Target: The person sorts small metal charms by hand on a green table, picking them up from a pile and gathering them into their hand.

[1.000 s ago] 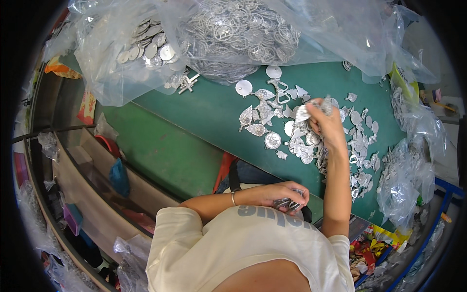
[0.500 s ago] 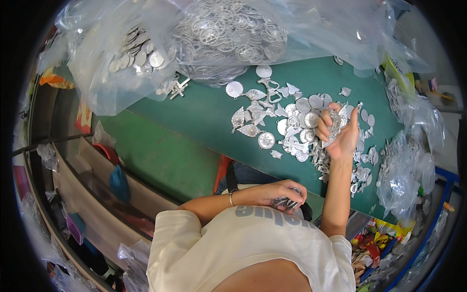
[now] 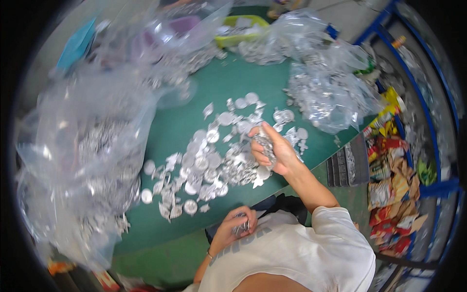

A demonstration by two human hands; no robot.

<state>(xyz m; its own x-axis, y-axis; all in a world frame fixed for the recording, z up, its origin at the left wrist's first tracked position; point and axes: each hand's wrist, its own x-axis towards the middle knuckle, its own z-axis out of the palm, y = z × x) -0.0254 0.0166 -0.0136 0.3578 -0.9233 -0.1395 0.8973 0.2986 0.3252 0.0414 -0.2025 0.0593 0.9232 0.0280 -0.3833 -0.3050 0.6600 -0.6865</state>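
A bunch of small silver parts (image 3: 266, 146) is clenched in the right hand (image 3: 275, 153) above the green tabletop (image 3: 219, 87), while a smaller bunch (image 3: 242, 226) is grasped in the left hand's (image 3: 233, 229) grip

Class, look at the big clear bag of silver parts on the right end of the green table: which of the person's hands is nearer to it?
Right. The right hand is over the loose silver pieces, left of that bag. The left hand is farther back, at the table's near edge.
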